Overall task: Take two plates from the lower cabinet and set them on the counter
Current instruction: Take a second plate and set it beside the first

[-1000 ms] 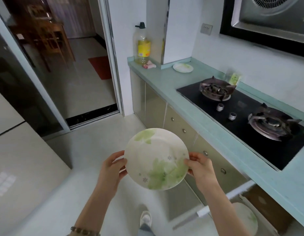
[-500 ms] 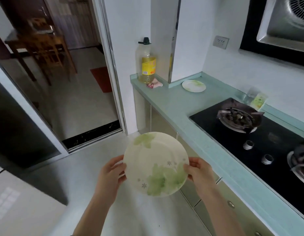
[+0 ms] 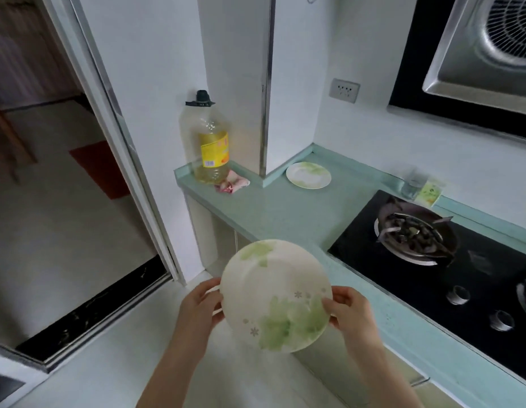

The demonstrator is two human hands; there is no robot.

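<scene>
Nothing in the frame can be read as words or numbers. The oil bottle (image 3: 207, 125), upper middle of the frame, wears a yellow label (image 3: 213, 148) with red and dark print and a small white barcode patch (image 3: 209, 163) at its lower edge, all too blurred to make out. Right of centre, a green packet (image 3: 430, 194) bears a dark round emblem, its lettering too small to tell

Yellow-labelled oil bottle (image 3: 211, 142), pink wrapper (image 3: 232, 184) just beside it, black gas hob (image 3: 364, 250), wall socket (image 3: 344, 90), red mat (image 3: 99, 169)
</scene>
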